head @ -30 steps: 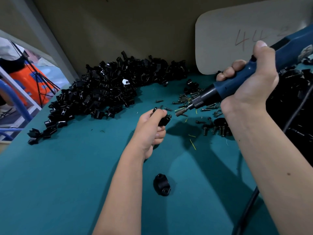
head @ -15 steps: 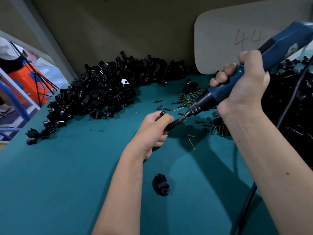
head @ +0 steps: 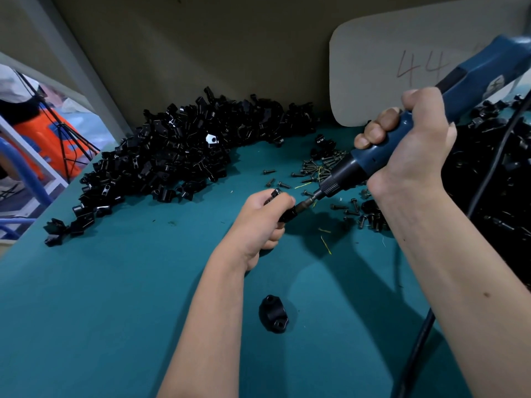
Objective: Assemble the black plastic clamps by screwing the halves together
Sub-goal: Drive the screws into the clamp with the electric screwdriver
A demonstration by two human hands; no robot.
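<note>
Clamp pile (head: 184, 156) rear left on table (head: 100, 311), screws (head: 321, 168) to its right, single clamp (head: 273, 313) nearest.

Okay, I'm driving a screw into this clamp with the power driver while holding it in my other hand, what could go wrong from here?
1. The clamp is held in the air by your left hand, not braced on the table. If the bit of the electric screwdriver slips off, it may jab your fingers.
2. The driver comes in at a slant, so the screw might cross-thread.
3. The cord trails beside your right hand's forearm, near the loose screws, and could drag them.
</note>
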